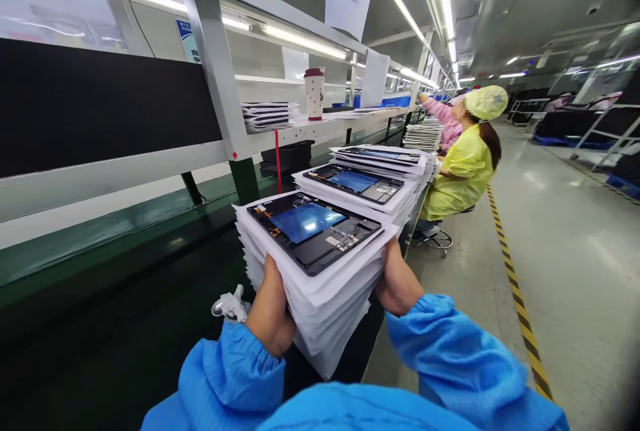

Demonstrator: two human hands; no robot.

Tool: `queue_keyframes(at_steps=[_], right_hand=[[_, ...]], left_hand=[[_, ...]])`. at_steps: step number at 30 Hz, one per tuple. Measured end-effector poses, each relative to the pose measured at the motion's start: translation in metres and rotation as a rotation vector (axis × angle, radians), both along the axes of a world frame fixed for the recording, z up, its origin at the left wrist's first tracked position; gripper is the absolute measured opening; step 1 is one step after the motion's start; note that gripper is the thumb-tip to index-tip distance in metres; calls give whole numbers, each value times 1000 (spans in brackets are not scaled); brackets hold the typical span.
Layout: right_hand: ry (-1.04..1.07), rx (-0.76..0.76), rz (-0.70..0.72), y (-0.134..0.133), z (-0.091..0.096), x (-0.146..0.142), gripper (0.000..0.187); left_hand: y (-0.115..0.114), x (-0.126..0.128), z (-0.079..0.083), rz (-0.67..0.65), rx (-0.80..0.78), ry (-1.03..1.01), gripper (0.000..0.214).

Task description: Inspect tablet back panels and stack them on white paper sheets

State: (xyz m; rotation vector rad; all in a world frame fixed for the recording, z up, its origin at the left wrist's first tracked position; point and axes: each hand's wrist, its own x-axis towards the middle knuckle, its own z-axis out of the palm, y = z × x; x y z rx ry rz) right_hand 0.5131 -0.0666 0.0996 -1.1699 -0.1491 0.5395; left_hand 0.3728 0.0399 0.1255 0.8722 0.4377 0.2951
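Observation:
A tall stack of white sheets (320,324) stands at the bench's near end, with an opened tablet housing (315,228) lying on top. The housing is dark, with a shiny blue battery and small circuit parts showing. My left hand (273,314) presses against the stack's near left side, thumb up along the paper edge. On the right side, my right hand (399,278) grips the same stack. The fingers of both hands are largely hidden by the stack and its sheets. Right behind it, another stack carries a second tablet housing (355,182).
A further stack topped by a tablet housing (383,154) stands beyond. A spotted paper cup (315,94) is on the shelf (330,119). A co-worker in yellow (467,164) sits farther along the bench. Crumpled clear plastic (233,304) lies near my left hand.

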Motion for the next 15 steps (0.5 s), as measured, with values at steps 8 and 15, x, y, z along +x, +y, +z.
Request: queue_keyframes(at_steps=[8, 15], right_hand=[[177, 96, 231, 1, 25, 6, 46], [156, 58, 384, 4, 20, 8, 37]], left_hand=[[14, -9, 32, -40, -49, -56, 68], [16, -13, 21, 12, -66, 36, 71]])
